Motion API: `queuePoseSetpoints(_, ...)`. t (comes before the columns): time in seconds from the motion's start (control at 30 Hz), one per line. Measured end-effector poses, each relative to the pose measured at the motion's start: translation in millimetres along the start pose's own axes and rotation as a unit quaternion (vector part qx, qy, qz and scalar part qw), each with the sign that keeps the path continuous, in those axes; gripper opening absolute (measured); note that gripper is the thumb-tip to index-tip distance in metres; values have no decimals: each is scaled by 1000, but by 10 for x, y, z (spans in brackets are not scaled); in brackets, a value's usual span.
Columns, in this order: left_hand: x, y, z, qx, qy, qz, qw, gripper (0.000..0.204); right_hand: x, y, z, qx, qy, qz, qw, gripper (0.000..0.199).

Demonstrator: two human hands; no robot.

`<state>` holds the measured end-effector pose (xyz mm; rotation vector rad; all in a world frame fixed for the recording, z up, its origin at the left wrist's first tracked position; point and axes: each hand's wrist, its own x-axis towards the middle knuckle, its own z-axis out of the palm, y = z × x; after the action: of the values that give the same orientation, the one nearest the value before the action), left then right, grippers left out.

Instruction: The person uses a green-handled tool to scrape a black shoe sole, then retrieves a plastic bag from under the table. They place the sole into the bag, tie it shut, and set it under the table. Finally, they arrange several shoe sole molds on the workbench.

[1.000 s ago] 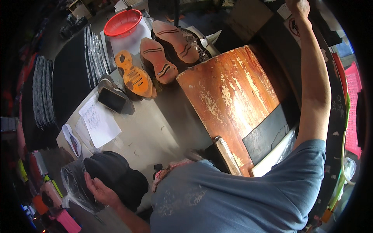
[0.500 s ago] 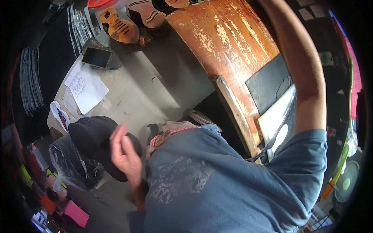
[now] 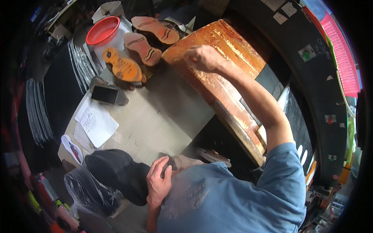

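Two bare hands are at work over a grey worktop (image 3: 163, 112). Our right hand (image 3: 204, 58) is stretched out to the far right corner, resting on a worn orange-brown wooden board (image 3: 229, 50) that lies slanted across that corner; the fingers look curled loosely against the wood, and we cannot tell whether they pinch anything. Our left hand (image 3: 157, 184) sits at the near edge, close against our blue shirt (image 3: 233, 198), fingers bent and pressed around a small dark thing (image 3: 168, 167) that we cannot make out.

Just left of that hand, a black cap-like bundle (image 3: 116, 174) lies at the near left corner, touching crumpled clear plastic (image 3: 85, 190) that hangs over the edge. Farther up the left edge a white sheet of paper (image 3: 95, 122) lies flat, with a small dark block (image 3: 105, 94) beyond it.

Along the far edge three shoe-sole shapes lie side by side: an orange one (image 3: 124, 68), and two brown ones with dark stripes (image 3: 142, 48) (image 3: 155, 29). A red plastic bowl (image 3: 103, 30) stands at the far left corner, on top of a white tub (image 3: 107, 44). The soles lie just beside the board's left end, well apart from our left hand.
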<state>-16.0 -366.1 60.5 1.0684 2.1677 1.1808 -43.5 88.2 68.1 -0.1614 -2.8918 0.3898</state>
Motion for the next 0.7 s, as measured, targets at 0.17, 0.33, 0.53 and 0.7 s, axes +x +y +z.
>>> queuePoseSetpoints(0.17,795,-252,417,30,-25,-41,998,36,400,1211,-28,46,101,169,979,26)
queuePoseSetpoints(0.33,1761,-1028,896,102,-13,-47,994,43,1012,2061,87,22,64,208,976,26)
queuePoseSetpoints(0.53,2350,-1772,1189,320,-53,-25,946,52,1767,2787,443,-36,-137,192,971,39)
queuePoseSetpoints(0.7,2295,-2035,1266,321,-17,19,947,54,2264,3231,943,-92,-264,161,946,49)
